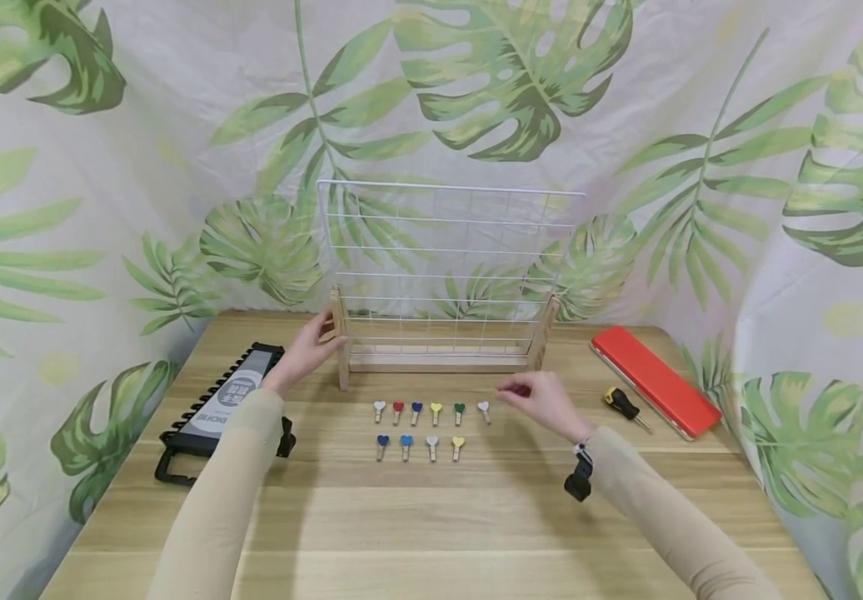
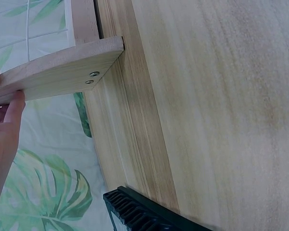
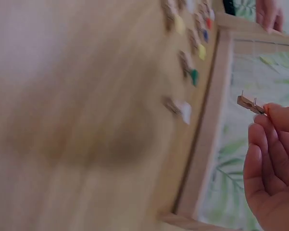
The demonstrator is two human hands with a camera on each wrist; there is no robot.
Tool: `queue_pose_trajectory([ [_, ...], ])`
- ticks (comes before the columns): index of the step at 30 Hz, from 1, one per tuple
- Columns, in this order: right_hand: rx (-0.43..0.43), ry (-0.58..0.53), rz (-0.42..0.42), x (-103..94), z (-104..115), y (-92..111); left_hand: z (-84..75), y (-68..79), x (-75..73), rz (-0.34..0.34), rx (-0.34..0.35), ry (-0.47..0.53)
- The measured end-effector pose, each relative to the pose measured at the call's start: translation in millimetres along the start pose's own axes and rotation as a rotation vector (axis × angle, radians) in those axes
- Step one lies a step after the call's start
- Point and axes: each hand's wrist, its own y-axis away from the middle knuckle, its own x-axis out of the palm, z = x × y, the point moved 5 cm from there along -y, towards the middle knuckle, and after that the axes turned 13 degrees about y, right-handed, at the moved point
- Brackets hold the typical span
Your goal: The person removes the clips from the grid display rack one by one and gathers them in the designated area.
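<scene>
A white wire grid [image 1: 461,222] stands upright in a wooden base [image 1: 439,364] at the back of the table. My left hand [image 1: 310,352] grips the base's left wooden post [image 2: 62,72], thumb on one side and fingers on the other. Thumb and fingertips of my right hand [image 1: 544,402] pinch a small wooden clothespin [image 3: 250,104], a bit of orange showing at its pinched end. That hand hovers right of two rows of clothespins with heart tops, among them a white one [image 1: 484,408], a green one [image 1: 459,410] and a red one [image 1: 398,408].
On the left lies a black rack-like holder [image 1: 232,392] with a grey label. A red case [image 1: 652,379] lies at the right, a yellow-and-black screwdriver [image 1: 622,404] beside it. Leaf-print cloth [image 1: 431,100] hangs behind the wooden table [image 1: 394,533].
</scene>
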Motion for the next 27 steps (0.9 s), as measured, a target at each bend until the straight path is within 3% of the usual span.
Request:
queue_pose_trajectory([
  [5,0.041,-0.05,0.113,32.0,-2,16,-1.6,0.5,-0.8,0.0,-0.003,-0.005],
  [9,0.04,-0.059,0.197,46.9,1,24,-2.4,1.4,-2.0,-0.003,-0.015,0.004],
  [15,0.054,-0.191,0.283,63.9,2,30,-1.9,2.8,-2.3,-0.011,-0.018,0.001],
  [19,0.075,-0.225,0.3,69.0,0,33,-0.7,3.3,-1.4,-0.006,-0.018,-0.004],
  [27,0.062,-0.139,0.257,68.8,-2,31,-4.2,2.6,-0.6,-0.005,-0.002,0.005],
])
